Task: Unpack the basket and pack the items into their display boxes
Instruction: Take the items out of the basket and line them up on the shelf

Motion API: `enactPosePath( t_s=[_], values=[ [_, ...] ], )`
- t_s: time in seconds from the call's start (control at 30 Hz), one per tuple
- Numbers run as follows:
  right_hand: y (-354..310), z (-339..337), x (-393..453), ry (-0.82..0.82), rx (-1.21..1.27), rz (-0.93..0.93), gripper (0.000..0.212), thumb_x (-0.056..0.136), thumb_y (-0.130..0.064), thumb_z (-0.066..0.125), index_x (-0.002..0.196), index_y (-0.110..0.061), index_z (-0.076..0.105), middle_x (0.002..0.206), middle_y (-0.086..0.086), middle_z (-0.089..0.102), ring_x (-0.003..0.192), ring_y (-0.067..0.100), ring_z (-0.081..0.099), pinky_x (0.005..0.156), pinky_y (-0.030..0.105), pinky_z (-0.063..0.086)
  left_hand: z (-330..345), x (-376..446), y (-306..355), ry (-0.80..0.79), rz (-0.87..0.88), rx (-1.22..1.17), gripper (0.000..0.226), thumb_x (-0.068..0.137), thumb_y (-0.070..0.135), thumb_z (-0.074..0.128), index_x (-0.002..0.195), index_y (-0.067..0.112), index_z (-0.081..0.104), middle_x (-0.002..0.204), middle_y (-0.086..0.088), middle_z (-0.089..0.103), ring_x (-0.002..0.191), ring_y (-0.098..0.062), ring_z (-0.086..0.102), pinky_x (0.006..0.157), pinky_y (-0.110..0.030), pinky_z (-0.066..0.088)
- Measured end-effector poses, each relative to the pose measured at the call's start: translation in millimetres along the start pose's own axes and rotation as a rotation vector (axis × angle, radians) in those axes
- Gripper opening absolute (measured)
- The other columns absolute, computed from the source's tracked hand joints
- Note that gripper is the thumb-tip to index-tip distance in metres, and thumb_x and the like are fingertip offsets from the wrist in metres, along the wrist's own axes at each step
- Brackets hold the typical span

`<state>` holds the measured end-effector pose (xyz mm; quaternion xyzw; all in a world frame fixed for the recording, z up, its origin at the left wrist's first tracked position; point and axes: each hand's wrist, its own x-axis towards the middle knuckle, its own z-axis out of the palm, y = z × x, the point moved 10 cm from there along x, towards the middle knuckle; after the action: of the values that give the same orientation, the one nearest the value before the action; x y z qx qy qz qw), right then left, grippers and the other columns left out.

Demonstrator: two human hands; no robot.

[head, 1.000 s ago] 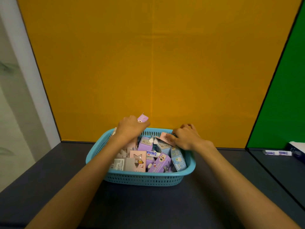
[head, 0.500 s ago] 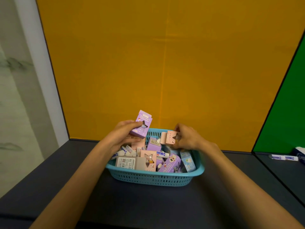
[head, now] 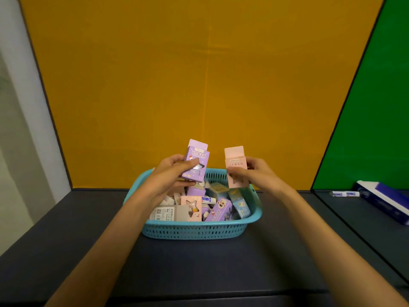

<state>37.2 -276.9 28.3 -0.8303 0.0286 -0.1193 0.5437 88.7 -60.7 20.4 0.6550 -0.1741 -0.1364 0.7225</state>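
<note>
A light blue plastic basket (head: 194,230) sits on the dark table, filled with several small purple, pink and blue display boxes and loose small items. My left hand (head: 170,173) holds a purple box (head: 197,159) upright above the basket's back left, its top flap open. My right hand (head: 254,173) holds a pink box (head: 235,166) upright above the basket's back right, also with its flap raised. The two boxes stand side by side, apart from each other.
The dark table (head: 199,267) runs to an orange back wall (head: 199,74) and a green panel (head: 371,107) on the right. At far right lie a blue-and-white carton (head: 385,200) and a small white tube (head: 344,193).
Both hands have risen out of the basket, each lifting a box. The purple and pink boxes now stand upright above the basket's back rim.
</note>
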Motion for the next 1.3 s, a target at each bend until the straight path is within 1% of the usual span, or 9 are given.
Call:
enactPosePath(
  t_s=[0.2, 0.3, 0.53, 0.67, 0.87, 1.03, 1.1, 1.17, 1.3],
  values=[
    [7.0, -51.0, -53.7, 0.126, 0.049, 0.048, 0.035, 0.079, -0.026, 0.080, 0.111, -0.019, 0.068, 0.098, -0.002, 0.076, 0.081, 0.011, 0.074, 0.061, 0.026, 0.057, 76.2, 1.7, 3.0, -0.174, 0.030, 0.007, 0.034, 0.090, 0.020, 0.071, 0.117, 0.002, 0.061, 0.100, -0.012, 0.076, 0.086, -0.020, 0.074, 0.066, -0.032, 0.061],
    [17.8, -86.2, -81.5, 0.210, 0.072, 0.086, 0.035, 0.080, -0.022, 0.081, 0.111, -0.014, 0.067, 0.098, 0.001, 0.076, 0.080, 0.014, 0.075, 0.060, 0.028, 0.058, 121.4, 0.9, -2.9, -0.272, 0.025, 0.037, 0.033, 0.090, 0.019, 0.071, 0.119, 0.006, 0.063, 0.101, -0.008, 0.076, 0.090, -0.020, 0.074, 0.070, -0.034, 0.062],
    [61.2, -178.8, -151.4, 0.325, 0.118, 0.158, 0.031, 0.087, -0.017, 0.074, 0.117, -0.013, 0.064, 0.109, 0.003, 0.074, 0.093, 0.017, 0.074, 0.077, 0.035, 0.061, 229.8, -7.4, -25.9, -0.394, -0.015, 0.070, 0.030, 0.090, 0.013, 0.070, 0.119, 0.011, 0.063, 0.100, -0.007, 0.077, 0.090, -0.022, 0.075, 0.069, -0.038, 0.063],
    [82.4, -231.3, -194.8, 0.349, 0.113, 0.172, 0.032, 0.087, -0.015, 0.074, 0.117, -0.014, 0.063, 0.106, 0.000, 0.075, 0.093, 0.012, 0.073, 0.071, 0.023, 0.056, 300.3, -16.3, -34.3, -0.441, 0.006, 0.152, 0.027, 0.089, 0.017, 0.070, 0.116, 0.018, 0.064, 0.098, -0.001, 0.077, 0.089, -0.017, 0.075, 0.069, -0.035, 0.062],
    [122.1, -330.7, -267.8, 0.376, 0.113, 0.181, 0.032, 0.086, -0.010, 0.074, 0.117, -0.011, 0.064, 0.103, 0.003, 0.077, 0.095, 0.018, 0.073, 0.075, 0.026, 0.058, 432.4, -46.7, -46.8, -0.551, 0.024, 0.270, 0.025, 0.088, 0.015, 0.072, 0.112, 0.015, 0.067, 0.101, 0.000, 0.077, 0.096, -0.020, 0.073, 0.091, -0.037, 0.055],
    [157.3, -417.0, -324.5, 0.402, 0.112, 0.193, 0.036, 0.085, -0.006, 0.075, 0.119, -0.010, 0.063, 0.101, 0.008, 0.077, 0.091, 0.025, 0.074, 0.073, 0.030, 0.057, 537.3, -66.1, -62.8, -0.631, -0.011, 0.297, 0.035, 0.082, 0.008, 0.076, 0.115, 0.015, 0.067, 0.104, 0.000, 0.077, 0.100, -0.019, 0.072, 0.082, -0.027, 0.056],
    [171.5, -449.3, -342.5, 0.426, 0.113, 0.201, 0.036, 0.084, -0.006, 0.075, 0.118, -0.008, 0.062, 0.100, 0.008, 0.077, 0.089, 0.025, 0.074, 0.077, 0.034, 0.059, 571.4, -68.3, -71.3, -0.651, -0.033, 0.315, 0.039, 0.080, 0.008, 0.079, 0.116, 0.015, 0.067, 0.104, 0.001, 0.077, 0.104, -0.021, 0.071, 0.089, -0.031, 0.057],
    [184.9, -476.2, -356.2, 0.446, 0.117, 0.209, 0.035, 0.084, -0.004, 0.075, 0.117, -0.007, 0.062, 0.098, 0.008, 0.077, 0.086, 0.022, 0.074, 0.071, 0.029, 0.058, 600.1, -68.4, -77.9, -0.661, -0.043, 0.325, 0.040, 0.078, 0.008, 0.081, 0.114, 0.014, 0.067, 0.104, 0.000, 0.077, 0.105, -0.024, 0.071, 0.096, -0.039, 0.055],
    [210.1, -518.5, -364.3, 0.439, 0.126, 0.212, 0.036, 0.084, -0.005, 0.075, 0.118, -0.007, 0.061, 0.099, 0.009, 0.077, 0.086, 0.023, 0.074, 0.067, 0.025, 0.056, 650.1, -62.4, -80.8, -0.666, -0.046, 0.304, 0.043, 0.077, 0.008, 0.082, 0.116, 0.011, 0.066, 0.103, -0.003, 0.077, 0.100, -0.022, 0.073, 0.095, -0.041, 0.056]
  ],
)
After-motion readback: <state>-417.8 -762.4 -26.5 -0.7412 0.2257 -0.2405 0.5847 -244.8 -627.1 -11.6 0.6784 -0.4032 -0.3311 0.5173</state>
